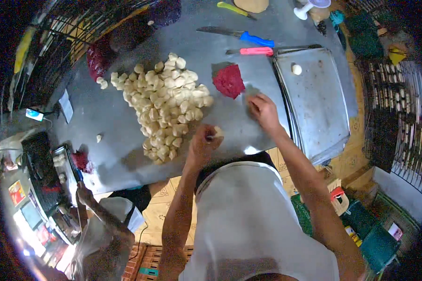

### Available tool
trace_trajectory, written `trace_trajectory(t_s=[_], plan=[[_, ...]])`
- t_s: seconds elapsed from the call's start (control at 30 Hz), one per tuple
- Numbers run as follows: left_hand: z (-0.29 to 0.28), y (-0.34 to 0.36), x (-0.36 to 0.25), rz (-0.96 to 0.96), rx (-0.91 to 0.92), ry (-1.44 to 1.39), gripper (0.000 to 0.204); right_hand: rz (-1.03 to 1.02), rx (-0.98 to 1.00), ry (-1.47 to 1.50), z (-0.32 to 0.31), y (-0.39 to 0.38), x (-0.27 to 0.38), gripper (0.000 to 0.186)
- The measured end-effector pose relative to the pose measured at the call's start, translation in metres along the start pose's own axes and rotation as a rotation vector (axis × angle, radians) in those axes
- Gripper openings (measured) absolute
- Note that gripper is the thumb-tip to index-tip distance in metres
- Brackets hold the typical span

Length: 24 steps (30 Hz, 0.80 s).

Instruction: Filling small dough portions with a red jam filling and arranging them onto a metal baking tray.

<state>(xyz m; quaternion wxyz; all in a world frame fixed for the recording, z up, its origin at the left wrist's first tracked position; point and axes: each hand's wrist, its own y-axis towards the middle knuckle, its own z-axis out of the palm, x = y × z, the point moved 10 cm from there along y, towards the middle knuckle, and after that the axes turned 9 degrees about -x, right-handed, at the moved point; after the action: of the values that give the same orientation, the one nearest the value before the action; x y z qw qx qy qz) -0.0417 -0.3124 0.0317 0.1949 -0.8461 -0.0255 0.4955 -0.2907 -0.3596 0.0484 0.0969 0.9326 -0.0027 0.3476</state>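
My left hand [204, 143] is closed around a small pale piece of dough [218, 132] at the near edge of the grey metal table [248, 122]. Just left of it spreads a big heap of pale, rounded dough pieces [162, 96]. My right hand [264, 111] hovers over the table with its fingers curled together. Its fingertips are slightly blurred, and whatever they may pinch is hidden. Close beyond them lies a flat mound of deep red paste [229, 81].
Right of the mound, stacked metal trays [312, 100] carry one dough ball [296, 69]. Beyond lie a pink-handled knife [253, 51], a blue-handled knife [251, 37] and a yellow-green-handled knife [234, 8]. A co-worker's hand [84, 194] is at the table's left end.
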Motion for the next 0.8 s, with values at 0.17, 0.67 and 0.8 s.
trace_trajectory(t_s=[0.17,0.67,0.8], plan=[[0.040,-0.016,0.035,-0.133,-0.006,-0.524,0.040,-0.278,-0.163,-0.088,0.014,0.043,0.010,0.036],[0.087,0.021,0.021,-0.419,-0.114,-0.568,0.039,0.471,1.010,0.281,0.069,0.035,-0.042,0.027],[0.099,0.042,-0.005,-0.429,-0.128,-1.030,0.030,0.447,0.684,0.661,0.055,-0.006,-0.027,0.036]])
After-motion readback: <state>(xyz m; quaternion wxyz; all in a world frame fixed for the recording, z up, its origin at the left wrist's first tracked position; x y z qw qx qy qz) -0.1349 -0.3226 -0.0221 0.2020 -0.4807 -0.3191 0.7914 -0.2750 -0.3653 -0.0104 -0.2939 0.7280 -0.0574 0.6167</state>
